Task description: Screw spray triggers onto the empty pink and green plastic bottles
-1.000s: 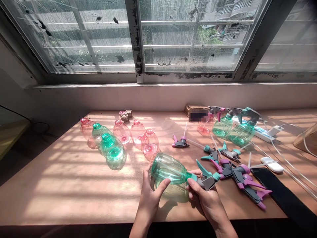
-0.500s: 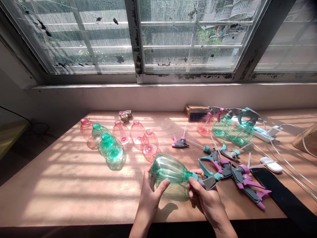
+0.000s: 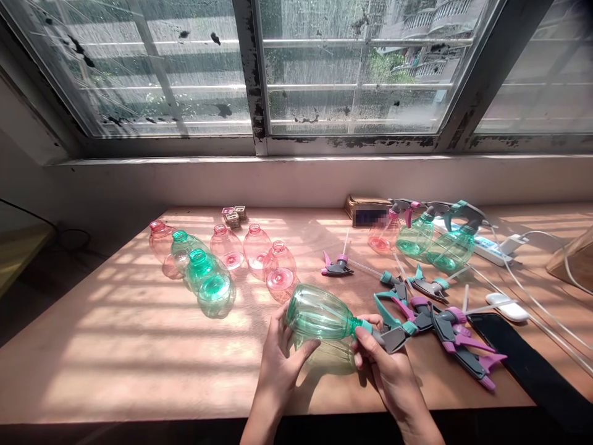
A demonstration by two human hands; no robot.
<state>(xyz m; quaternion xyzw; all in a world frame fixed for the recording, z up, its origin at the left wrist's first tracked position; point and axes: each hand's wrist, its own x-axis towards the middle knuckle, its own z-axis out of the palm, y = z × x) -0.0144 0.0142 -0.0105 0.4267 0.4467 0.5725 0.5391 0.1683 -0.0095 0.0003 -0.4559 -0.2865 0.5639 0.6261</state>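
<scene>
A clear green spray bottle (image 3: 319, 312) lies tilted sideways in the air near the table's front. My left hand (image 3: 283, 355) holds its rounded base, thumb below and fingers behind. At the neck sits a grey and teal trigger spray head (image 3: 393, 337), pointing right. My right hand (image 3: 377, 358) pinches the head's teal collar between thumb and fingers; part of the collar is hidden. Beyond the right hand lie several loose purple and grey trigger heads (image 3: 463, 346), their tubes sticking out. A teal and grey trigger head (image 3: 428, 285) lies farther back.
Several open pink bottles (image 3: 280, 272) and green bottles (image 3: 208, 281) stand on the left of the table (image 3: 115, 364). Fitted spray bottles (image 3: 451, 250) stand back right beside a power strip (image 3: 491, 250). A black phone (image 3: 519, 358), white mouse (image 3: 507, 307) and cables lie right.
The bottle and both hands have shifted very slightly right. The right hand's fingers have moved a little around the collar; the hold on the bottle stays the same.
</scene>
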